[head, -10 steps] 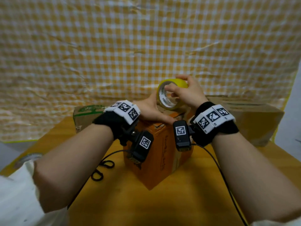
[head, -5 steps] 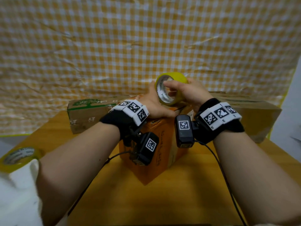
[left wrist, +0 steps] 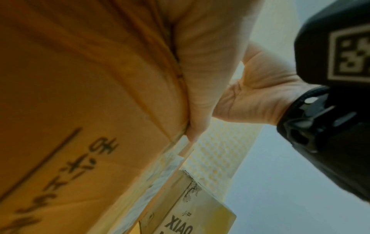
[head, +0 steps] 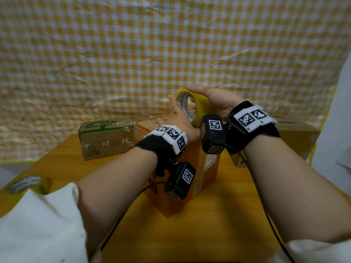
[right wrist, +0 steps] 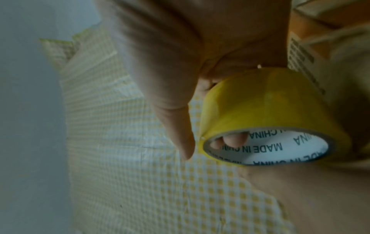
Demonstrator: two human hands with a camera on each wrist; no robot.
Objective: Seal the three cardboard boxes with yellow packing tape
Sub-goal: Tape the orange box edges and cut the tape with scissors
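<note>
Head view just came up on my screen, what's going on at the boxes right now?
A person is taping the orange box at the middle of the wooden table. The right hand grips a yellow tape roll above the box top, fingers through its core, while the left hand lies flat on the top. Two brown boxes sit behind; a second tape roll lies at the table's left edge.

The head view looks forward and down from above both forearms, across the table toward the far checked cloth. The left wrist view sits very close against the orange box, facing along its side (blurred). The right wrist view faces along the palm at the tape roll, close. All three share the orange box and the cloth.
</note>
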